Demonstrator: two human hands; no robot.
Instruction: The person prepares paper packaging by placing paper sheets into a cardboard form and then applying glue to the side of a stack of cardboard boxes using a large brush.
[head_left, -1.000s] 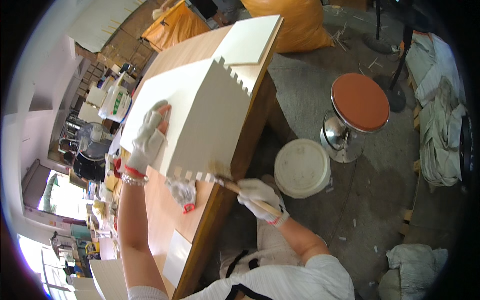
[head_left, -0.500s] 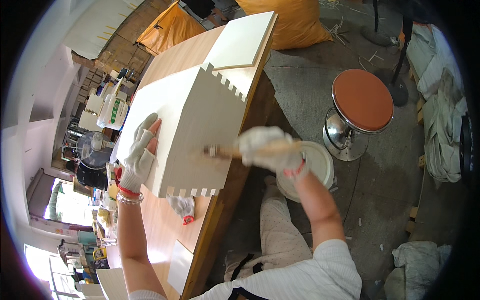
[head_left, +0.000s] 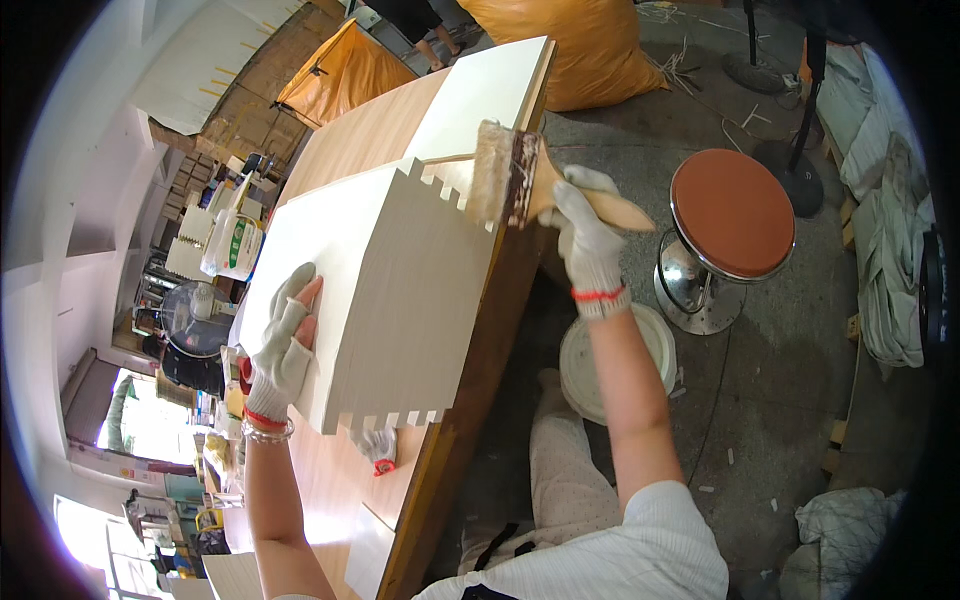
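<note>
A pale stack of boards [head_left: 405,310] with notched, finger-jointed ends stands on the wooden table in front of me. My gloved left hand [head_left: 285,345] lies flat on its white upper face, fingers stretched out, two fingertips bare. In my gloved right hand [head_left: 585,230] is the wooden handle of a wide paintbrush [head_left: 508,175]. The brush is raised at the far right corner of the stack, its bristles pointing left over the notches; whether they touch the boards I cannot tell.
A white glove [head_left: 377,448] lies on the table [head_left: 330,490] by the stack's near end. White panels [head_left: 480,95] rest at the table's far end. A round pale lid or bucket [head_left: 615,365] and a red-topped stool [head_left: 733,210] stand right. Orange sacks [head_left: 570,50] are behind.
My right hand has swung the brush away from me, from the middle of the stack's side to its far corner. My left hand stays on the upper face.
</note>
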